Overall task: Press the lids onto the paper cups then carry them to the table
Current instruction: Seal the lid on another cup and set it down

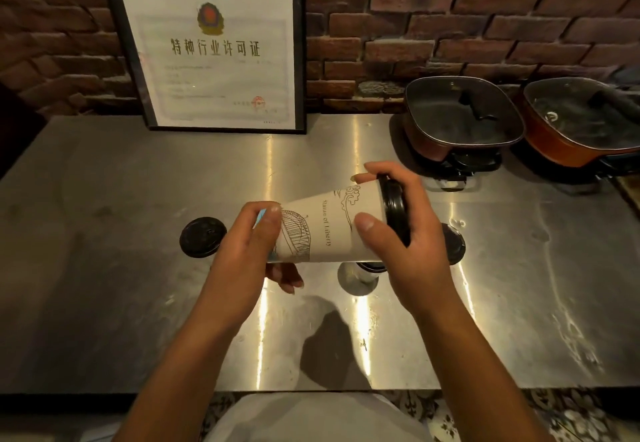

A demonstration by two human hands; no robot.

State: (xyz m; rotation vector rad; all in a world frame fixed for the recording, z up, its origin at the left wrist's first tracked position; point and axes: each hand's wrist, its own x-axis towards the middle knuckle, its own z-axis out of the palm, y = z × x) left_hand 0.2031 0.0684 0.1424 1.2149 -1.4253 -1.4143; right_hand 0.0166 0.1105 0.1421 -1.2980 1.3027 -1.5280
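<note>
Nearest, both forearms reach out over the near edge of the steel counter. The left hand is wrapped around the narrow base of a paper cup, thumb on top and fingers curled beneath. The right hand grips the wide end, its thumb lying on the cup wall and its fingers hooked round a black lid that sits at the cup's mouth. The cup is held on its side above the middle of the counter, base to the left, mouth to the right, well clear of the surface.

The step in hand looks like seating this lid. Whether its rim has snapped down all the way round cannot be told, since the far side is hidden by the fingers. The next move probably calls for squeezing round the rim, then turning the cup upright.

Just beyond and below the cup, three more black lids show: one lid flat on the counter at left, one at right partly behind the right hand, and one under the cup, apparently capping a second cup that is mostly hidden. So I count four lids and one cup for certain.

Farther off, two lidded pans stand at the right, and a framed certificate leans on the brick wall.
</note>
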